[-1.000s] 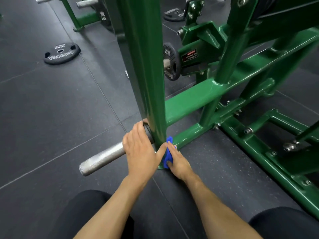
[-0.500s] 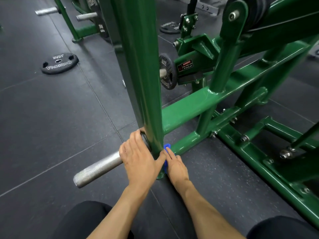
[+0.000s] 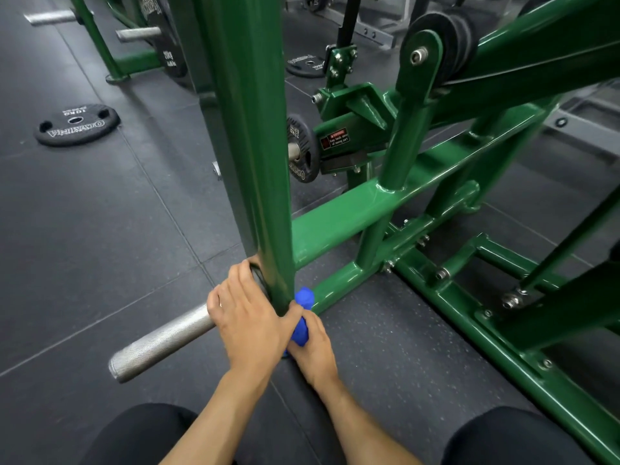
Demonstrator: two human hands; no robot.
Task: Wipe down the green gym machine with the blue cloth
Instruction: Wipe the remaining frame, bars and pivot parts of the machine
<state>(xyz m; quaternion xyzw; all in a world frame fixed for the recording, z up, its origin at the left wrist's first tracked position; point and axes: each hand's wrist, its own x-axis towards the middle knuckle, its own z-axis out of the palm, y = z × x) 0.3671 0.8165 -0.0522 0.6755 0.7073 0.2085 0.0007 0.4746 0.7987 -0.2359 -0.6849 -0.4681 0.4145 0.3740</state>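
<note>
- The blue cloth (image 3: 303,318), lower centre, shows only as a bunched strip. The rest is covered by the left hand (image 3: 250,322) and by the right hand (image 3: 315,355) that holds it.
- The right hand's fingertips are hidden under the cloth and the left thumb.
- The left hand covers the inner end of the steel peg (image 3: 161,344); whether it clasps the peg or only rests there cannot be told.
- The green upright (image 3: 250,146) is cut off by the top edge, and its foot is hidden behind the hands.
- The small weight plate (image 3: 303,156), centre, is partly behind the upright.
- The warning label (image 3: 335,139) has print too small to read.
- The green frame (image 3: 503,333) runs out at the right edge.
</note>
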